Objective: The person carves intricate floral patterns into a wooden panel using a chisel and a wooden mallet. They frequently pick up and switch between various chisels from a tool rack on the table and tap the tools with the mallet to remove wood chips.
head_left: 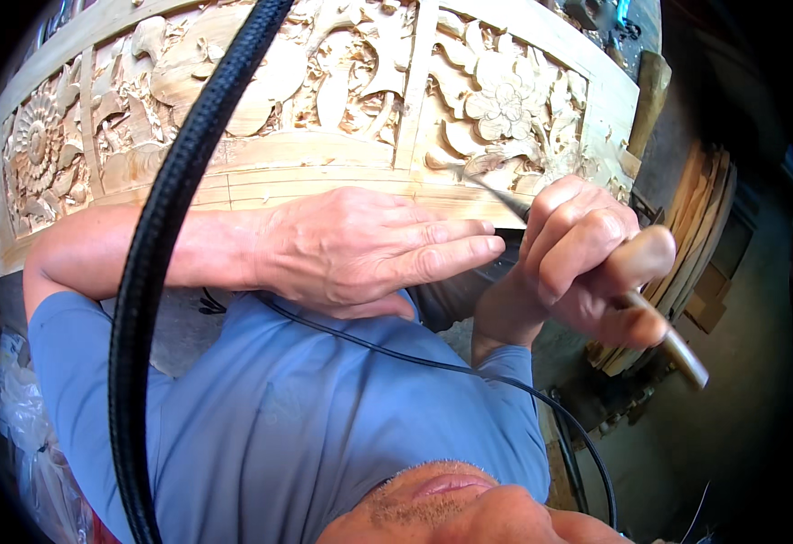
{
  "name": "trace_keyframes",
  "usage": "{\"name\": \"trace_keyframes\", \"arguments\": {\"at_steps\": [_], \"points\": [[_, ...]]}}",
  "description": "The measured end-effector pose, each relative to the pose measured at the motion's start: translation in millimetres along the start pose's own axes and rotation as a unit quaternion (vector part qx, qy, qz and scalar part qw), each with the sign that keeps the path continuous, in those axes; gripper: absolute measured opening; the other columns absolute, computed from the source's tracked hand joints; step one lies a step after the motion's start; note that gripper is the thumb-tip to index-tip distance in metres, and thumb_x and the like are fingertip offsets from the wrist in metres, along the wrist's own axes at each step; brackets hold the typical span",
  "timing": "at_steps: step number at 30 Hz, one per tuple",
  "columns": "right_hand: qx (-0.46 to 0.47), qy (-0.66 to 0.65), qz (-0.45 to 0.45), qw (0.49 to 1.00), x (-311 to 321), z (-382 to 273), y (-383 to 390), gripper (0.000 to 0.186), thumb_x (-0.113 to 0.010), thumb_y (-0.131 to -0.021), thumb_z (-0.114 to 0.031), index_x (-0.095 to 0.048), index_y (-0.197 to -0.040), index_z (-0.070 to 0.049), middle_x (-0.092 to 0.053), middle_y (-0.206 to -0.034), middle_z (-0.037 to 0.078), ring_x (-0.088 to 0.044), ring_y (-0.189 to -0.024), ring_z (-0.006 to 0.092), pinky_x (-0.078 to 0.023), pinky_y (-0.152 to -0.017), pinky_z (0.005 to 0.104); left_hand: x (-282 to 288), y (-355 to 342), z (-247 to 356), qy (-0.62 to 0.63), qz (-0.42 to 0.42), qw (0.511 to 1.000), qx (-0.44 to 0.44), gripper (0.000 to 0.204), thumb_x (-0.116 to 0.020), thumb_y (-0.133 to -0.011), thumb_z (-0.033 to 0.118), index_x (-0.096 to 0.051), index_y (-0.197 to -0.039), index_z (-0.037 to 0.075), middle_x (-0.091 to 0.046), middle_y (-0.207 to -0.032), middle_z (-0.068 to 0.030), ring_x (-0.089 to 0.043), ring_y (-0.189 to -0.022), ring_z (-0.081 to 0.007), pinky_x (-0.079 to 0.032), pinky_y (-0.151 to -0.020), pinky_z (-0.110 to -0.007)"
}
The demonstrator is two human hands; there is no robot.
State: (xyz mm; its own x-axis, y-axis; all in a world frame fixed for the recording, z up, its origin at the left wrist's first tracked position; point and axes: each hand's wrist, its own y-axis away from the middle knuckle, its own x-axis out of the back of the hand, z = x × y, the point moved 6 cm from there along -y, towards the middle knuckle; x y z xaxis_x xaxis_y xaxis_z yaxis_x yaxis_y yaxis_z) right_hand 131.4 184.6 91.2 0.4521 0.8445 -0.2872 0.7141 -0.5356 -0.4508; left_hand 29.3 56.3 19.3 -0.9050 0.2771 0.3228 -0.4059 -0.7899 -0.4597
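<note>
A pale wooden panel (324, 154) carved with flowers and scrolls spans the top of the head view, wood chips lying in its hollows. My left hand (351, 254) is stretched flat along its near plain edge, fingers extended and holding nothing. At the right, my right hand (578, 263) is wrapped round a carving tool (685, 358). Its handle end juts out below my fingers, and its slim dark blade angles up-left to the carved flower section, above my left fingertips. Whether the tip touches the wood I cannot tell.
A thick black braided cable (174, 190) crosses the view at left; a thin cord (396, 355) runs over my blue shirt. Stacked curved wooden boards (696, 236) stand at right, small tools (605, 27) lie behind the panel, and clear plastic bags (25, 426) sit lower left.
</note>
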Motion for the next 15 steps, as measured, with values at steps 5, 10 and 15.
{"name": "trace_keyframes", "arguments": {"at_steps": [5,10,15], "points": [[-0.005,-0.082,-0.081,0.993,-1,-12,4,0.063,-0.073,-0.096,-0.062,-0.042,-0.071,-0.013,-0.065,-0.064,0.008,-0.046,-0.037,0.0093,-0.031,-0.036,0.023,2,-3,-1,0.088,-0.044,0.991,0.095,0.096,-0.082,-0.089,0.036,-0.035,-0.162,-0.005,-0.066,-0.133,-0.0254,-0.072,-0.108,-0.0416,-0.062,-0.085,-0.044],[0.021,-0.054,-0.042,0.997,-4,-22,3,0.067,-0.069,-0.095,-0.069,-0.041,-0.069,-0.014,-0.063,-0.062,0.006,-0.046,-0.038,0.0088,-0.029,-0.037,0.023,-5,-24,6,0.07,0.056,0.995,0.046,0.107,-0.086,-0.082,0.029,-0.026,-0.165,-0.005,-0.063,-0.137,-0.0269,-0.07,-0.114,-0.0423,-0.061,-0.091,-0.045],[0.049,-0.024,0.171,0.984,14,-30,20,0.063,-0.061,-0.1,-0.07,-0.039,-0.075,-0.017,-0.05,-0.068,0.001,-0.035,-0.045,0.0094,-0.023,-0.047,0.0263,-15,-42,-6,0.03,0.087,0.995,0.041,0.113,-0.089,-0.075,0.019,-0.024,-0.165,-0.004,-0.057,-0.146,-0.0267,-0.064,-0.125,-0.0436,-0.057,-0.102,-0.046]]}}
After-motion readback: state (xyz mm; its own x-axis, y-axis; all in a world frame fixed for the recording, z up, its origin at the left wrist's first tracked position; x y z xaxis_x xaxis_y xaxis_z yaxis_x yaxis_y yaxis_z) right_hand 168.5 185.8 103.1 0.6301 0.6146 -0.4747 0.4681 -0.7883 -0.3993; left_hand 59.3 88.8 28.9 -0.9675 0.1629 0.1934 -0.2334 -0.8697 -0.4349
